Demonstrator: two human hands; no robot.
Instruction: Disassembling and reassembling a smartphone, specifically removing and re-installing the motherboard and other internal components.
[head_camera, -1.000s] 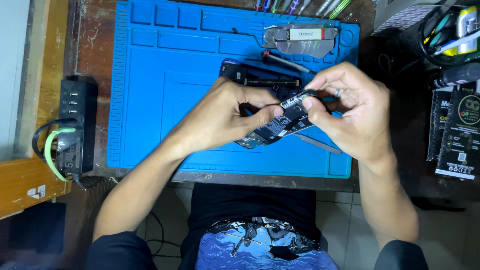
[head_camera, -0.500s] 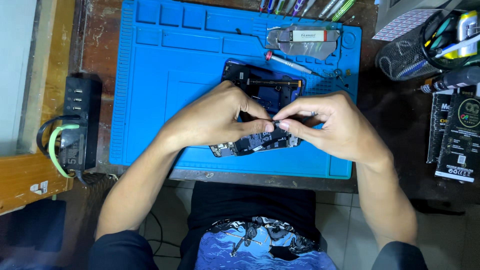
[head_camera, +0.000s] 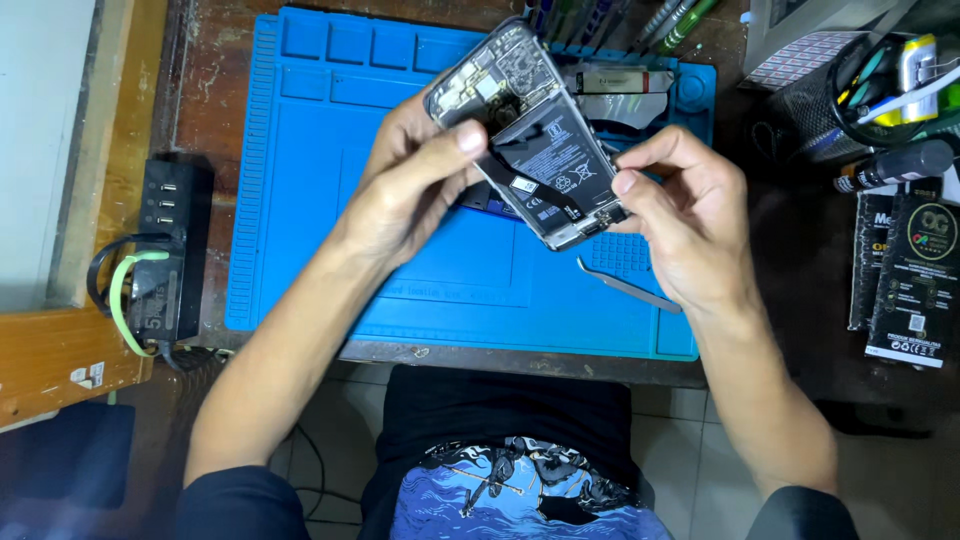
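2 hands on 1 opened phone (head_camera: 530, 135), raised above the blue mat (head_camera: 330, 190), tilted, back cover off. Left hand (head_camera: 415, 190) clamps its upper-left edge, thumb pressed on the dark flat battery. Right hand (head_camera: 685, 215) pinches the lower end by the bottom board, thumb and forefinger closed on it. Phone insides: glossy black battery, bare circuit board with metal shields at the top, thin grey frame.

Mat is matte rubbery blue, ribbed along the left edge, with square moulded compartments along the top; their contents can't be made out. Metal tweezers (head_camera: 628, 286) lie on the mat just below the right hand. A flat silvery part (head_camera: 620, 92) sits behind the phone, partly hidden. Black charger hub (head_camera: 170, 250) with a green cable at the left of the desk. Mesh cup (head_camera: 850, 90) holding tools at the right; dark printed packets (head_camera: 910, 275) beside it.
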